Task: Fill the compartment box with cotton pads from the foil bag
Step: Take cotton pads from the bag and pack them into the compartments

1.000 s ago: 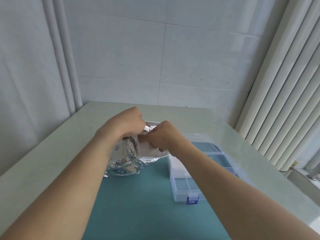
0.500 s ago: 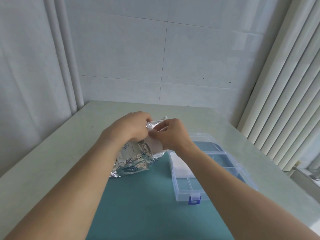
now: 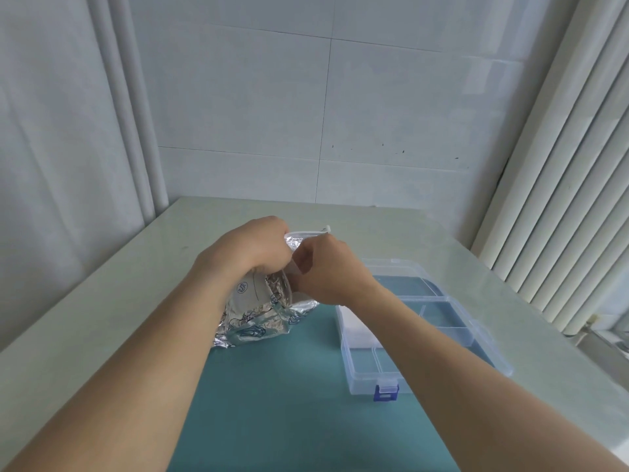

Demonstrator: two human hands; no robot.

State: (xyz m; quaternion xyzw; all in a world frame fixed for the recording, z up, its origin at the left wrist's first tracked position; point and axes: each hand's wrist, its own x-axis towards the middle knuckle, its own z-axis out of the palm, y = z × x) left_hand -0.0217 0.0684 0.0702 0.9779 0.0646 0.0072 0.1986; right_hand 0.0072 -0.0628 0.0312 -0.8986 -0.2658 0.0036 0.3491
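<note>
head cam | faces forward-down | close over table [image 3: 102,301] | single view

Pale table [image 3: 136,284] against tiled wall [image 3: 391,107], blinds [image 3: 571,172] right.

No words or numbers can be read here. The foil bag [image 3: 253,321] carries a small round blue emblem on its pale upper panel and blue outline drawings across the silver lower part, but both are too small and creased to make out as lettering.
</note>
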